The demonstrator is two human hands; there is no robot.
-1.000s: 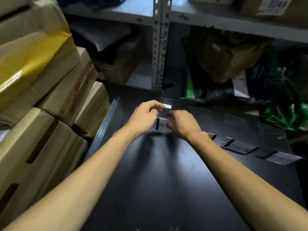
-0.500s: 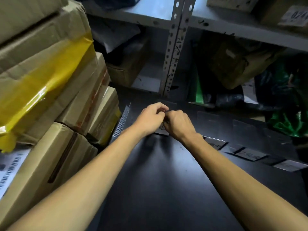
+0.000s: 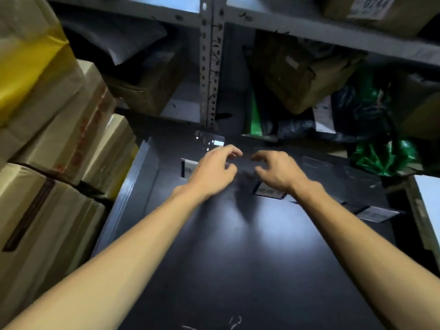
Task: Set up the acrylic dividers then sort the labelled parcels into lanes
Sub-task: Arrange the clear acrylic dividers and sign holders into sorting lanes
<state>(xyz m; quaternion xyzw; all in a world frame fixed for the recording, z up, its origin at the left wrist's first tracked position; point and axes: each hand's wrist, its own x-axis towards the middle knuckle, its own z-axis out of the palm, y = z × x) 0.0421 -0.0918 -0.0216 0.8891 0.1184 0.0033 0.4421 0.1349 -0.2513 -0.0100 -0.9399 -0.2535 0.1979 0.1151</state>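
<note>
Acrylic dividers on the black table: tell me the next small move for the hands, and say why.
Probably draw both hands back and reach left for a cardboard box to sort. The left hand and right hand hover loosely curled, holding nothing, and labelled acrylic dividers already stand in a row across the black table. Whether more dividers are needed cannot be told.

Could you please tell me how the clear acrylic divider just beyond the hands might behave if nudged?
The acrylic divider looks thin and upright on the black table, so a nudge near its top would probably tip it. Its flat, glinting panel suggests it is stiff, and likely slippery to grip.
</note>
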